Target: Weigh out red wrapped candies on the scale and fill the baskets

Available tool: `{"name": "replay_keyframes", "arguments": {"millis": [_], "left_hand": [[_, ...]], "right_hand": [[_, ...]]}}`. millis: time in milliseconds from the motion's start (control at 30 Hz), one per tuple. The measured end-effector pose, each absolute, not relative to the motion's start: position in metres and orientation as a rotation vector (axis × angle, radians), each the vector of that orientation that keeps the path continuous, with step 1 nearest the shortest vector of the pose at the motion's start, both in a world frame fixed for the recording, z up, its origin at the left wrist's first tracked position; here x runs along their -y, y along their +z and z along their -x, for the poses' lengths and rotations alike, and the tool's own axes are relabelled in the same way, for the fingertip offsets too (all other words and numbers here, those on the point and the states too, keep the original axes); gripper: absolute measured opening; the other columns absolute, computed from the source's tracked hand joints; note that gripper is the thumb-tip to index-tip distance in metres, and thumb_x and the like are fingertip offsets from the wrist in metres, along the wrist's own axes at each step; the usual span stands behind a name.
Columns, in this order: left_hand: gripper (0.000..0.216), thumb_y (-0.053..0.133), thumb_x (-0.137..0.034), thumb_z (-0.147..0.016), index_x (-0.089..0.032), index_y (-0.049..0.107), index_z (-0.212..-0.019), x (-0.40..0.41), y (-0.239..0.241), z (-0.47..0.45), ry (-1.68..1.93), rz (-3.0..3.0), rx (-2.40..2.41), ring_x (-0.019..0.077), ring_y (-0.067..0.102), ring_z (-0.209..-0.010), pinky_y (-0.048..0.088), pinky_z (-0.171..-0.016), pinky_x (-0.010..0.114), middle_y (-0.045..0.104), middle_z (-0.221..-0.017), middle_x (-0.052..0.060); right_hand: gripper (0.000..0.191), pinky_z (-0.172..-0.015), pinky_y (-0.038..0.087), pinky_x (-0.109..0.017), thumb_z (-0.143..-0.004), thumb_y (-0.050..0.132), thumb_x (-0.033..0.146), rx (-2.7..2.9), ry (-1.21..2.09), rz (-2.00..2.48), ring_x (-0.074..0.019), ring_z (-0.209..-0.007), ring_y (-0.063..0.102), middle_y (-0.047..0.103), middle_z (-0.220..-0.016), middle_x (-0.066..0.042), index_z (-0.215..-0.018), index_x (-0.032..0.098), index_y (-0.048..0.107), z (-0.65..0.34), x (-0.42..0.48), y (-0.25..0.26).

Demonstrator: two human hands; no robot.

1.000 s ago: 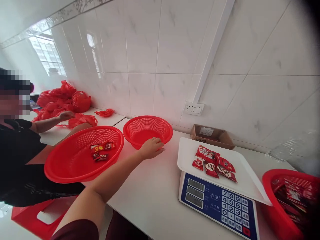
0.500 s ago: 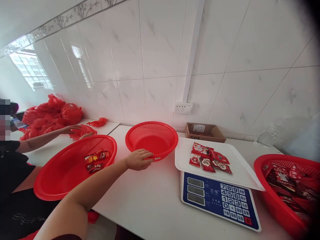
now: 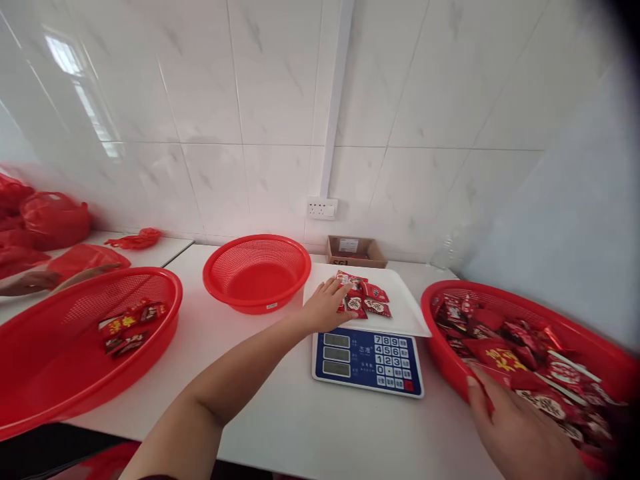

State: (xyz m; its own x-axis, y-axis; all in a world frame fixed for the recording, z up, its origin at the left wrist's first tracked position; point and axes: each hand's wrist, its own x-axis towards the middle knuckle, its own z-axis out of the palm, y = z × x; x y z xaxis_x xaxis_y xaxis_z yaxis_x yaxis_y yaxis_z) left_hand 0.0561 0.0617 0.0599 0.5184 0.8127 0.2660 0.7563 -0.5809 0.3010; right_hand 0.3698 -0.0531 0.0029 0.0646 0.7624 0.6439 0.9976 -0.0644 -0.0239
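My left hand [image 3: 326,307] reaches over the white weighing tray [image 3: 403,301] of a digital scale [image 3: 367,360]. Its fingers are stretched out and lie on or just above several small red snack packets [image 3: 376,306], covering some of them; contact is not plain. At the lower right, my right hand [image 3: 523,427] is closed on the near rim of a red plastic basket [image 3: 434,340], thumb and fingers on either side of it. Part of that hand hides the basket's near edge. Many red and dark wrapped snack packets [image 3: 503,357] fill the basket.
Left of the scale stands an empty red basket [image 3: 293,297]. Further left, a bigger red basket [image 3: 173,320] holds a few packets. A person's hands [image 3: 30,283] are beside red plastic bags [image 3: 55,220]. Behind the scale is a cardboard box [image 3: 357,253].
My left hand has left the empty basket's rim and moved right to the packets on the scale. My right hand has come into view at the right basket. The view has turned right.
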Motion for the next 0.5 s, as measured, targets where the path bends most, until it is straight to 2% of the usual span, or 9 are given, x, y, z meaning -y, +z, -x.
{"name": "replay_keyframes", "arguments": {"millis": [100, 167, 233, 333, 400, 500], "left_hand": [[0.078, 0.046, -0.065, -0.077, -0.027, 0.023, -0.142, -0.084, 0.064, -0.081, 0.43, -2.468, -1.383, 0.0328, 0.013, -0.138, 0.023, -0.106, 0.054, 0.021, -0.15, 0.013], [0.078, 0.051, -0.067, -0.072, -0.031, 0.031, -0.138, -0.093, 0.063, -0.092, 0.379, -2.437, -1.424, 0.0373, 0.015, -0.136, 0.022, -0.103, 0.061, 0.022, -0.15, 0.013], [0.06, 0.056, -0.056, -0.076, -0.032, 0.043, -0.13, -0.096, 0.059, -0.1, 0.396, -2.436, -1.462, 0.0376, 0.018, -0.136, 0.022, -0.101, 0.064, 0.025, -0.149, 0.011], [0.035, 0.052, -0.029, -0.083, -0.028, 0.055, -0.118, -0.097, 0.053, -0.103, 0.481, -2.447, -1.449, 0.031, 0.026, -0.134, 0.03, -0.103, 0.054, 0.029, -0.146, 0.009], [0.032, 0.051, -0.018, -0.081, -0.025, 0.059, -0.112, -0.097, 0.05, -0.1, 0.541, -2.455, -1.422, 0.0271, 0.034, -0.13, 0.034, -0.103, 0.045, 0.036, -0.142, 0.008], [0.038, 0.048, -0.006, -0.076, -0.023, 0.061, -0.107, -0.098, 0.048, -0.093, 0.646, -2.46, -1.395, 0.0234, 0.042, -0.124, 0.038, -0.102, 0.039, 0.046, -0.134, 0.006]], "right_hand": [[0.047, -0.063, 0.048, -0.036, -0.089, 0.029, 0.037, 1.771, -0.773, 1.891, -0.0244, -0.067, 0.063, 0.07, -0.084, -0.011, -0.107, 0.013, 0.065, -0.365, 0.055, 0.008], [0.046, -0.063, 0.049, -0.036, -0.089, 0.029, 0.037, 1.766, -0.784, 1.904, -0.0237, -0.067, 0.064, 0.07, -0.084, -0.01, -0.106, 0.014, 0.065, -0.365, 0.055, 0.009], [0.044, -0.063, 0.049, -0.036, -0.088, 0.031, 0.036, 1.752, -0.781, 1.928, -0.0232, -0.067, 0.064, 0.07, -0.084, -0.009, -0.105, 0.015, 0.066, -0.365, 0.055, 0.008], [0.04, -0.064, 0.049, -0.035, -0.087, 0.034, 0.035, 1.742, -0.784, 1.938, -0.0222, -0.067, 0.064, 0.071, -0.084, -0.008, -0.105, 0.017, 0.066, -0.366, 0.055, 0.007], [0.04, -0.064, 0.049, -0.034, -0.088, 0.034, 0.034, 1.745, -0.792, 1.939, -0.0219, -0.067, 0.064, 0.071, -0.084, -0.007, -0.105, 0.017, 0.066, -0.366, 0.055, 0.007], [0.041, -0.063, 0.048, -0.035, -0.088, 0.033, 0.034, 1.748, -0.804, 1.936, -0.0223, -0.066, 0.063, 0.07, -0.081, -0.008, -0.105, 0.014, 0.066, -0.365, 0.055, 0.009]]}}
